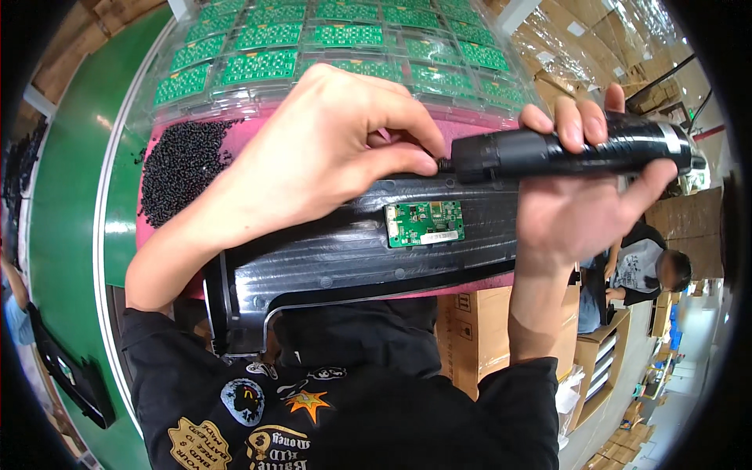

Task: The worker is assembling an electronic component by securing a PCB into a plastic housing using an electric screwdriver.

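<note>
My right hand (pixel 576 204) is wrapped round a black electric screwdriver (pixel 501 155), held level with its tip to the left. At that tip my left hand (pixel 337 137) is closed in a pinch of thumb and forefinger. What the pinch holds is too small and covered to make out. Below both hands lies a long, glossy black plastic housing (pixel 313 262), with a small green circuit board (pixel 423 213) seated on it. The board carries white connectors and a white label strip. Neither hand touches the board.
A heap of small black screws (pixel 184 168) lies on the pink mat (pixel 251 128) to the left. Behind stand clear trays with many green circuit boards (pixel 345 35). A cardboard box (pixel 482 329) is below the housing. At right sits another person (pixel 638 266).
</note>
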A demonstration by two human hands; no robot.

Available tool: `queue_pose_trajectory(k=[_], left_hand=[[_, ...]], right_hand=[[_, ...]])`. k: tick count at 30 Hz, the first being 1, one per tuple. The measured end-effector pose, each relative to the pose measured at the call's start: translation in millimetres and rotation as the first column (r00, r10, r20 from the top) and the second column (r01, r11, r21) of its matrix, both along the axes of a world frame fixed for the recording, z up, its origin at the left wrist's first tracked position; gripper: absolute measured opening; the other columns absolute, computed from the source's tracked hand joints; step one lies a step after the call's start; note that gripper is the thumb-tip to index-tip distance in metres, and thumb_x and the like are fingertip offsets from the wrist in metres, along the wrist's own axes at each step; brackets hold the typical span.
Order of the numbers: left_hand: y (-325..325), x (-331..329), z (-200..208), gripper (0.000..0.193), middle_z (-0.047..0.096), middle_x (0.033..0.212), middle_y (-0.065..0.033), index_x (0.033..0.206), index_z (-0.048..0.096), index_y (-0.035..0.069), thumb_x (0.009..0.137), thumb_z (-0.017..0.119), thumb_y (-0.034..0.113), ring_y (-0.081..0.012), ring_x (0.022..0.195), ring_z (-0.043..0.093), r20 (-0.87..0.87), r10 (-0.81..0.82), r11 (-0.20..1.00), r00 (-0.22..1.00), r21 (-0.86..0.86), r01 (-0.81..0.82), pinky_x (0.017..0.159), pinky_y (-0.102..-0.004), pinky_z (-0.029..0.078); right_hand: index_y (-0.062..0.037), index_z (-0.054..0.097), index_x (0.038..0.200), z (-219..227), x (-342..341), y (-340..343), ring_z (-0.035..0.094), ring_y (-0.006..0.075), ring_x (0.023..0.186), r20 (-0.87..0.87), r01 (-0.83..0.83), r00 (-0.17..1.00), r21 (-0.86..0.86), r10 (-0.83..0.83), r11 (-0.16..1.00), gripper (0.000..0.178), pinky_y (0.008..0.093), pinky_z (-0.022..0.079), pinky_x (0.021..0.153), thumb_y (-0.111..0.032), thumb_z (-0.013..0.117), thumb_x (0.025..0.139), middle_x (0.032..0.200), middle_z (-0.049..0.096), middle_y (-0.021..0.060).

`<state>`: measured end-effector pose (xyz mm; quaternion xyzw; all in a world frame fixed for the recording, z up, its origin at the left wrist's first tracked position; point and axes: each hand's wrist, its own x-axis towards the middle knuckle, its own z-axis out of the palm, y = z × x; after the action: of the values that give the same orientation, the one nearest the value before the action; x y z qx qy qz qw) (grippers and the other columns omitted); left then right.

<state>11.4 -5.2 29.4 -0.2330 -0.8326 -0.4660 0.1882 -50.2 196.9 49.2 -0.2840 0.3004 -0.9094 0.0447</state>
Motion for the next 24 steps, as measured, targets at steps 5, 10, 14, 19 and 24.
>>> queue_pose_trajectory(k=[5, 10, 14, 19, 24], left_hand=[[6, 4, -10, 0.011, 0.070, 0.083, -0.0090, 0.088, 0.072, -0.003, 0.078, 0.075, -0.001, -0.0145, 0.075, 0.066, 0.184, -0.209, 0.951, 0.961, 0.266, 0.156, 0.067, -0.0254, 0.052], [1, 2, -11, 0.007, 0.070, 0.083, -0.0100, 0.086, 0.071, -0.004, 0.079, 0.072, -0.003, -0.0160, 0.075, 0.066, 0.399, -0.277, 0.847, 0.874, 0.531, 0.026, 0.069, -0.0272, 0.053], [3, -2, -26, 0.015, 0.071, 0.082, -0.0093, 0.085, 0.069, -0.004, 0.075, 0.078, 0.001, -0.0187, 0.076, 0.069, 0.178, -0.168, 0.984, 0.970, -0.025, 0.175, 0.069, -0.0293, 0.054], [5, 2, -29, 0.015, 0.070, 0.082, -0.0107, 0.086, 0.067, -0.004, 0.075, 0.077, 0.000, -0.0212, 0.075, 0.069, 0.199, -0.193, 0.981, 0.961, 0.061, 0.184, 0.068, -0.0299, 0.054], [5, 1, -33, 0.018, 0.069, 0.082, -0.0110, 0.088, 0.067, -0.004, 0.074, 0.078, 0.000, -0.0221, 0.075, 0.069, 0.177, -0.184, 0.983, 0.967, 0.040, 0.180, 0.067, -0.0309, 0.054]], right_hand=[[0.0002, 0.048, 0.125, -1, 13, 15, 0.043, 0.0094, 0.070, -0.096, -0.157, 0.984, -0.062, 0.151, 0.986, 0.063, 0.0280, 0.036, 0.071, -0.054, 0.052, 0.092, 0.077, 0.046, -0.0014], [-0.0064, 0.048, 0.113, -1, 18, 25, 0.050, 0.0070, 0.056, -0.182, -0.135, 0.975, -0.029, 0.127, 0.990, 0.055, 0.0267, 0.041, 0.060, -0.051, 0.065, 0.086, 0.067, 0.050, -0.0051], [-0.0115, 0.047, 0.107, 3, 21, 30, 0.050, 0.0073, 0.054, -0.200, -0.076, 0.977, -0.002, 0.074, 0.997, 0.051, 0.0277, 0.042, 0.060, -0.049, 0.069, 0.082, 0.065, 0.051, -0.0056], [-0.0117, 0.047, 0.107, -3, 21, 20, 0.050, 0.0062, 0.052, -0.284, -0.056, 0.957, 0.031, 0.063, 0.998, 0.058, 0.0264, 0.043, 0.060, -0.051, 0.076, 0.076, 0.064, 0.051, -0.0066], [-0.0099, 0.049, 0.107, -4, 22, 15, 0.052, 0.0068, 0.051, -0.379, -0.024, 0.924, 0.063, 0.046, 0.998, 0.061, 0.0266, 0.045, 0.059, -0.055, 0.074, 0.075, 0.062, 0.053, -0.0059]])
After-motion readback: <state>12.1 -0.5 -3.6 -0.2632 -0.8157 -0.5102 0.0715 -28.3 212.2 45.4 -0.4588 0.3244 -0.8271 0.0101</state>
